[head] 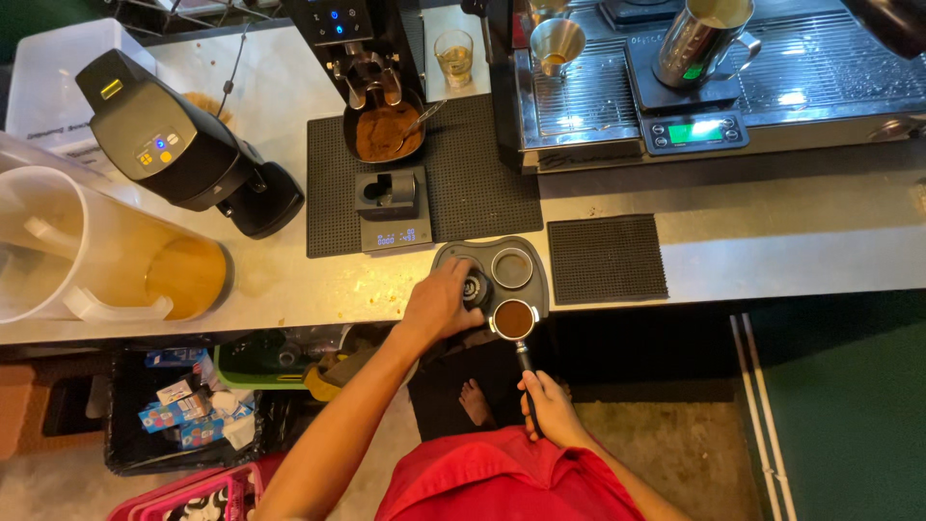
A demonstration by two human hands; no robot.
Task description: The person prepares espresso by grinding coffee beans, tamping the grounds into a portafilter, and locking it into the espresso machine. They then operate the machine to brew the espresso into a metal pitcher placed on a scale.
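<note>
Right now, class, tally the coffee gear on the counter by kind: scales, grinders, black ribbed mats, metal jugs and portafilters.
Scales: 2
Grinders: 2
Mats: 2
Jugs: 2
Portafilter: 1
Total: 9

Left hand gripped tamper on tamping station. Right hand held portafilter handle; basket full of grounds, resting at station's edge. Scale nearby.
</note>
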